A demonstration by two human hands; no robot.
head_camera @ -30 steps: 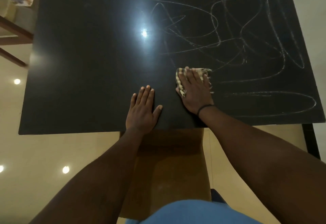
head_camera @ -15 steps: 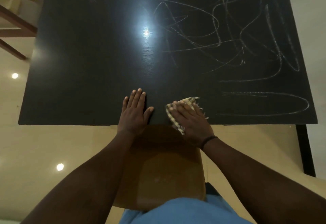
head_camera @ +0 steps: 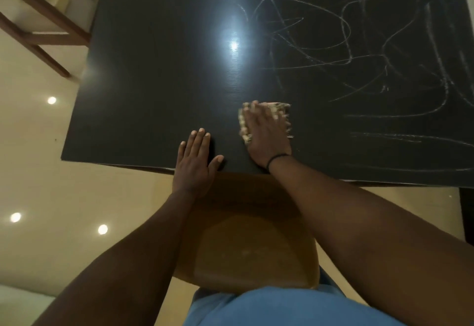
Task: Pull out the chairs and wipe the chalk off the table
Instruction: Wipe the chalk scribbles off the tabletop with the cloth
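Wiping step in hand: the right hand (head_camera: 265,130) lay flat, fingers extended, pressing a pale checked fringed cloth (head_camera: 280,115) onto the glossy black rectangular table (head_camera: 154,69), a little in from the table's near edge and about midway along it. The left hand (head_camera: 196,157) rested palm-down, fingers straight and thumb spread, holding nothing, at the same near edge just beside the cloth. White looping chalk scribbles (head_camera: 359,43) covered the table's right half, beginning just beyond the cloth; its left half appeared free of marks. A brown wooden chair seat (head_camera: 246,236) stood pulled clear of the table's near edge, and another wooden chair (head_camera: 38,17) stood off the far left corner. The next move would probably call for carrying the pressed cloth rightward and farther across the table through the scribbles, with firm, even pressure.
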